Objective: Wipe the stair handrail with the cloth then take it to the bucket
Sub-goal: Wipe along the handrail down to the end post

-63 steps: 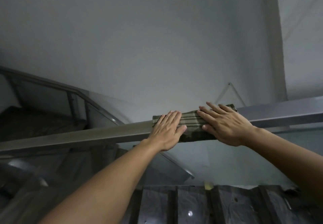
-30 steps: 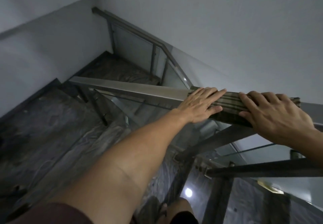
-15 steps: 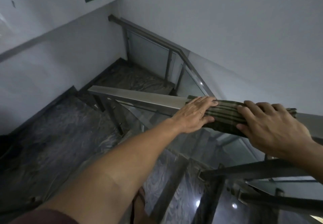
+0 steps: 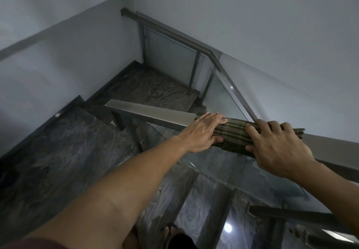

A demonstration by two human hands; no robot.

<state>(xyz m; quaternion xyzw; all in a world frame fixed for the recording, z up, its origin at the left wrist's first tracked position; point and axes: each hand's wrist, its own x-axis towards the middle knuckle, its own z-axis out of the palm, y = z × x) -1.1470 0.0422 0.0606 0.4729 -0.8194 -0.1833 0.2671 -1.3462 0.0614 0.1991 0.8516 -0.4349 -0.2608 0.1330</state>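
A dark green striped cloth is wrapped over the flat steel stair handrail, which runs from centre left down to the right edge. My left hand lies on the cloth's left end with its thumb under the rail. My right hand clasps the cloth's right part, fingers curled over the top. Both hands press the cloth onto the rail. No bucket is in sight.
Dark marbled steps descend to a landing at the back. A second railing with glass panels runs along the far flight. White walls close in on the left and behind. My foot shows at the bottom.
The view has swung down and left from the wall to the stairs. Both hands have slid the cloth leftward along the rail, nearer its free end, and their fingers have curled around it.
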